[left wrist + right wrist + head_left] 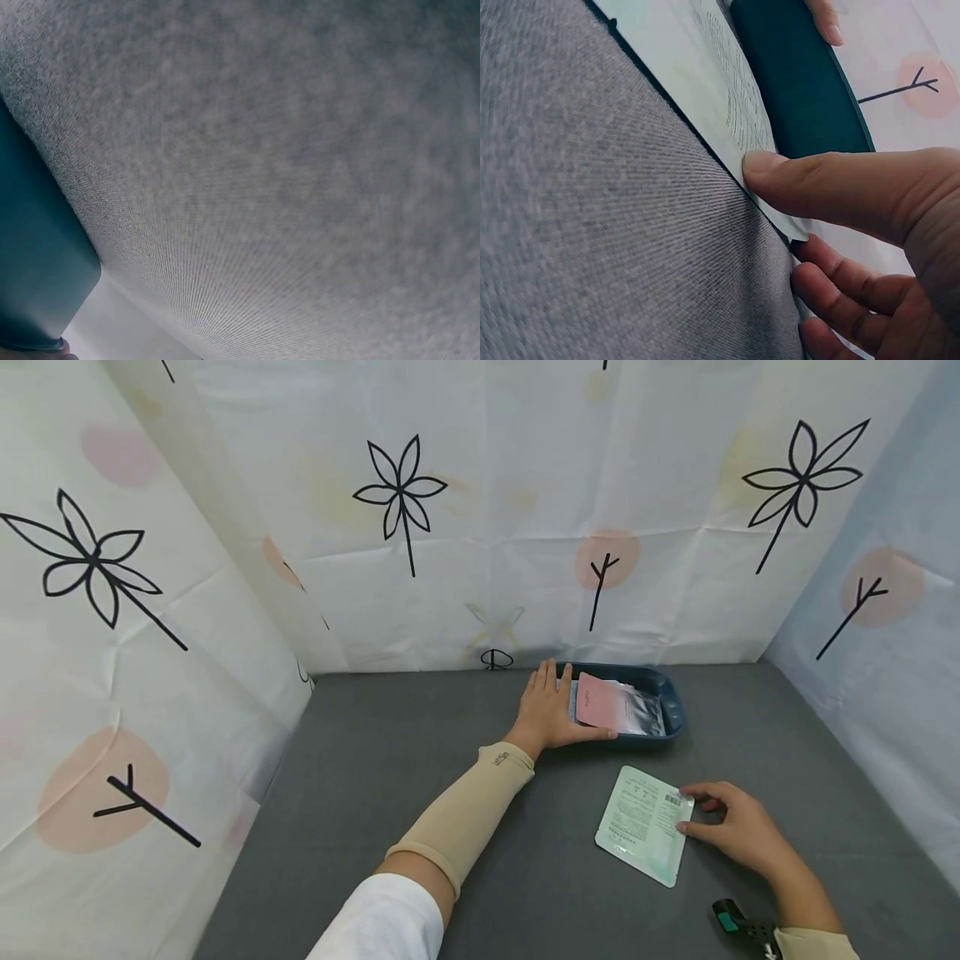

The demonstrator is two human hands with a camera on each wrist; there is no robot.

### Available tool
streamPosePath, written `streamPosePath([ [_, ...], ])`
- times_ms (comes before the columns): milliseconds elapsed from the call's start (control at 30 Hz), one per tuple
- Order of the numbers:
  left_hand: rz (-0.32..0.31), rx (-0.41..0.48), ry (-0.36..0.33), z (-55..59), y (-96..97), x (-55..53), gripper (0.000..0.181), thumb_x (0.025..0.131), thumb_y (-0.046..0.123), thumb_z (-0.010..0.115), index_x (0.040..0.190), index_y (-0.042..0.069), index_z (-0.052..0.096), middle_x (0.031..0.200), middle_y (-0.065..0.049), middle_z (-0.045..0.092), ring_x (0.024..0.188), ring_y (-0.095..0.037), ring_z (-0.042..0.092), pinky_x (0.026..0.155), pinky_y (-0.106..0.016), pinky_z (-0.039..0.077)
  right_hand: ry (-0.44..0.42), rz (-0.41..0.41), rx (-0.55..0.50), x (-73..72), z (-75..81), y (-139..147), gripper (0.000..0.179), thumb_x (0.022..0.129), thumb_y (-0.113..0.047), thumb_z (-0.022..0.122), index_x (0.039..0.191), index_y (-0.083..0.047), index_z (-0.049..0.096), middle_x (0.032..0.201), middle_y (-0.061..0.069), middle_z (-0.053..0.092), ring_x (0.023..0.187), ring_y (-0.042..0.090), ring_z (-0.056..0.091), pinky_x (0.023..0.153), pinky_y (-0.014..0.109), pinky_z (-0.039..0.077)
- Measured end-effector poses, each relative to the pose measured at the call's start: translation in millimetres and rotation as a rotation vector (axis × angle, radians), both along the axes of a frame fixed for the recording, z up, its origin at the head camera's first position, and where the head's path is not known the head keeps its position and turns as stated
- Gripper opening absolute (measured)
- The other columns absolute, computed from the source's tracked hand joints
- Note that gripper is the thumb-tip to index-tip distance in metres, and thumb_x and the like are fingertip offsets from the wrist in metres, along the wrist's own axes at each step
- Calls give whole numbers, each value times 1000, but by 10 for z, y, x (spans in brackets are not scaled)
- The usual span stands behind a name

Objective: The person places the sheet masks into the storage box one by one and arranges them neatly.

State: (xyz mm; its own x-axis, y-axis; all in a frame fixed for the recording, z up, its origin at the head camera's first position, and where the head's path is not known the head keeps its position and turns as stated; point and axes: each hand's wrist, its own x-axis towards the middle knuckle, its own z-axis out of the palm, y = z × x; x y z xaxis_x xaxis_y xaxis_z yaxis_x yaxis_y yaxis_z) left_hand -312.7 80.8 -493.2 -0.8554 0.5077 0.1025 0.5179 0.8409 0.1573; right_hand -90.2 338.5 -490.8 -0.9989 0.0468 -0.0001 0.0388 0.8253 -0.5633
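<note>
A pale green sheet mask packet (647, 827), printed with small text, lies on the grey cloth. At its right edge my right hand (738, 827) pinches a corner; in the right wrist view the thumb (780, 176) presses on top and a fingertip sits at the underside. Behind it stands a dark blue tray (670, 702) with a pink-and-silver packet (600, 703) on top of others inside. Over the tray's left end rests my left hand (551, 714), fingers straight and spread, thumb along the front rim. The left wrist view shows mostly cloth and the tray's side (37, 240).
A patterned white curtain (487, 510) rises right behind the tray and on both sides. Grey cloth (375, 760) covers the table. A black device with a green patch (731, 922) is at my right wrist.
</note>
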Motion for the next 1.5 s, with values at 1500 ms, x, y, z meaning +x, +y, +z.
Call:
streamPosePath([
  [1500, 20, -30, -35, -46, 44, -51, 143, 69, 105, 51, 173, 17, 8, 179, -17, 8, 168, -30, 6, 136, -45, 8, 4, -16, -272, -41, -77, -102, 32, 93, -10, 81, 121, 5, 75, 118, 24, 72, 84, -1, 59, 69, 23, 55],
])
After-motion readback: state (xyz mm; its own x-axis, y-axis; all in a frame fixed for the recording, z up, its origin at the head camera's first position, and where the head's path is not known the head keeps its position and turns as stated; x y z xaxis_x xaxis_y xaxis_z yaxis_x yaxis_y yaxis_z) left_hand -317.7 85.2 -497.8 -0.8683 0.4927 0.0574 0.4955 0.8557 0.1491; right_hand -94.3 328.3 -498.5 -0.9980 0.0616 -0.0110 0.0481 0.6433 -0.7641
